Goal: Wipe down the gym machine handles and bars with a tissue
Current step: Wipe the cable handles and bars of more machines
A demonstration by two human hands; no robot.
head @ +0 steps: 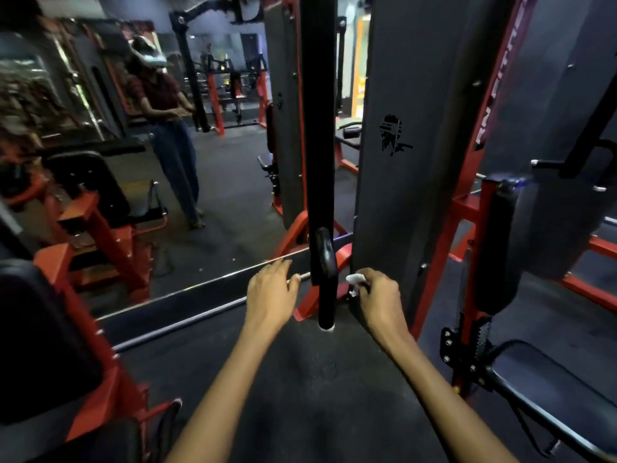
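A wall mirror (pixel 133 162) fills the left half of the view and reflects a standing person (pixel 167 128) and red-framed machines. A grey weight-stack shroud (pixel 417 162) stands upright at centre right, bearing a black logo. A black padded seat (pixel 561 396) on a red frame sits at lower right, with a vertical black roller pad (pixel 497 248) above it. The floor (pixel 300 379) is dark rubber matting.

A black vertical bar (pixel 319 128) runs down the centre of the view; its long axis is near upright. Its lower section, the handle (pixel 325 289), ends just above the floor, lower end pointing down.

The left hand (pixel 272 289) is left of the handle, fingers loosely extended, grasping nothing, apart from the bar. The right hand (pixel 377 295) is right of the handle, fingers curled around a crumpled white tissue (pixel 355 279). The tissue protrudes from the top of the fist, near the handle but not touching it
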